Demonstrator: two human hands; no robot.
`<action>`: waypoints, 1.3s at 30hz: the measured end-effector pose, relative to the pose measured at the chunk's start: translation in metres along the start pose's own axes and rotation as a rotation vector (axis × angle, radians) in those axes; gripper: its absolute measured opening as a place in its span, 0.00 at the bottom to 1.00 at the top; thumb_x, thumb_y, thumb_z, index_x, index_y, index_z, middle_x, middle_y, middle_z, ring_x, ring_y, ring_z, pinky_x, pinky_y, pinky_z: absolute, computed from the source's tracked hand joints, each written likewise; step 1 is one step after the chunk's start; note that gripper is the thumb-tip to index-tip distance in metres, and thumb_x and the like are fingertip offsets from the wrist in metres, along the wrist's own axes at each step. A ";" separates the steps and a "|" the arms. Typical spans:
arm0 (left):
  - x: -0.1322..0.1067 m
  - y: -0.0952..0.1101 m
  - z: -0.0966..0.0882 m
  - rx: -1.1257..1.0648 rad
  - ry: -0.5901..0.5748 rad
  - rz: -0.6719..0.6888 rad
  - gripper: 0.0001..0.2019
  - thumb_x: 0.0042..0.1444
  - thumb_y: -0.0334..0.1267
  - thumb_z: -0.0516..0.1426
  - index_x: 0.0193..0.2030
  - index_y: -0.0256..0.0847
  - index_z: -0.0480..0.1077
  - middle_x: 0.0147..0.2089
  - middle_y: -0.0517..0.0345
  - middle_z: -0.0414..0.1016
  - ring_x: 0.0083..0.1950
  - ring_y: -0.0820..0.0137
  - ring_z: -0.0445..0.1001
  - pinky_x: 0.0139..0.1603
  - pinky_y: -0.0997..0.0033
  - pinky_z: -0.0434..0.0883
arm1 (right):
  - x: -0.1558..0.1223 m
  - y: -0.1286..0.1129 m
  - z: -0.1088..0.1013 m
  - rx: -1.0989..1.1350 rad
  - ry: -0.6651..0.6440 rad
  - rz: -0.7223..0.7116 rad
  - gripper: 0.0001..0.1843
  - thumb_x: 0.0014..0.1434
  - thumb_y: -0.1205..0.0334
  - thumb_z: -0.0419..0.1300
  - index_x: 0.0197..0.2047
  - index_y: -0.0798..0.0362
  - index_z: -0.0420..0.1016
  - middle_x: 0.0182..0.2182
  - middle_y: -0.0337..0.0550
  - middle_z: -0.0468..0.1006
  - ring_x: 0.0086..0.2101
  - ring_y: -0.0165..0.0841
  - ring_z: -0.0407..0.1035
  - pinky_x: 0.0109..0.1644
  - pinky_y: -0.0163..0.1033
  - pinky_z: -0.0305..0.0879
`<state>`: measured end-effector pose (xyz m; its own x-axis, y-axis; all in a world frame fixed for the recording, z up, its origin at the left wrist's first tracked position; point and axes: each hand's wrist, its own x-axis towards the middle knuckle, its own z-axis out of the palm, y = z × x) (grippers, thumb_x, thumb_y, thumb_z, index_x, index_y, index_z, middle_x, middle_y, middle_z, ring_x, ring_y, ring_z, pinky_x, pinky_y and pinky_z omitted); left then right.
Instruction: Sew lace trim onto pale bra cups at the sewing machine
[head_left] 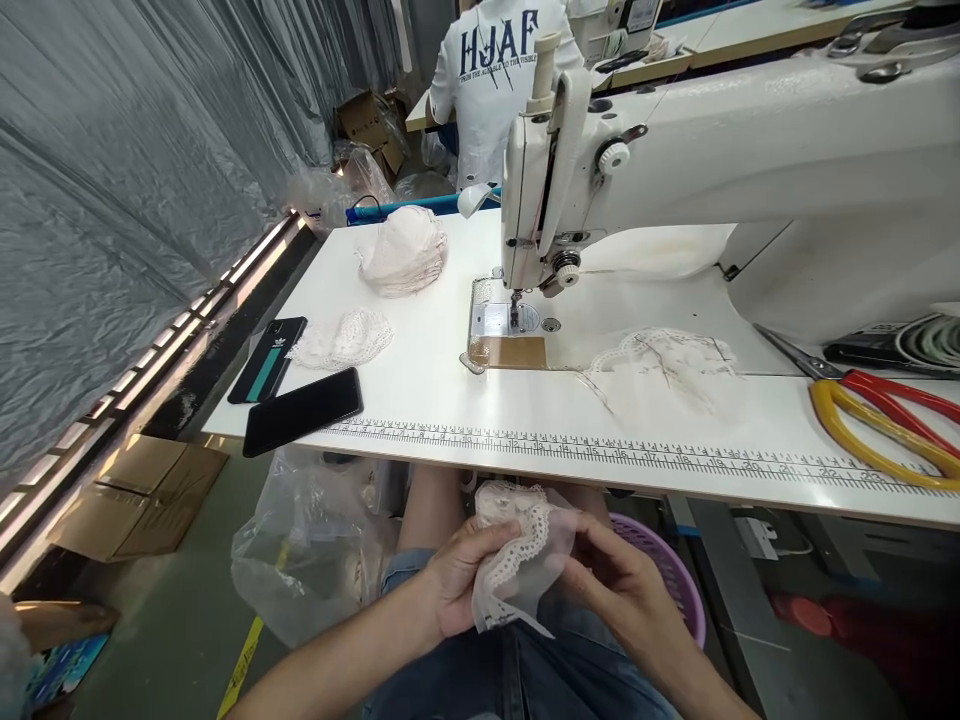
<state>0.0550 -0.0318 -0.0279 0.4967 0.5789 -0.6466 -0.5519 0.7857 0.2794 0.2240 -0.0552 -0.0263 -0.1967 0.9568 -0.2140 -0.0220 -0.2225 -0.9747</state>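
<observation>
Both hands hold a small piece of white lace-trimmed fabric over my lap, below the table's front edge. My left hand grips its left side with the thumb on top. My right hand pinches its right side with bent fingers. On the white table above stands a white sewing machine, its needle and presser foot over the metal plate. Another lace piece lies right of the needle, a smaller one to the left, and a stack of pink-white pieces sits at the back.
Two black phones lie at the table's left edge. Scissors with red and yellow handles lie at the right. A purple basket and a plastic bag sit under the table. A person in a white shirt sits ahead.
</observation>
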 end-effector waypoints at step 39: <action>-0.008 0.009 0.012 0.013 0.197 -0.053 0.13 0.42 0.33 0.67 0.35 0.31 0.74 0.30 0.51 0.78 0.30 0.68 0.76 0.38 0.70 0.71 | -0.010 -0.001 -0.026 -0.087 -0.152 0.113 0.22 0.60 0.43 0.54 0.24 0.52 0.65 0.20 0.35 0.65 0.21 0.27 0.58 0.25 0.32 0.57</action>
<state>0.0534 -0.0267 -0.0117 0.3839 0.4838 -0.7865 -0.5194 0.8173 0.2492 0.2512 -0.0597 -0.0246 -0.3385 0.8861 -0.3166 0.0921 -0.3036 -0.9483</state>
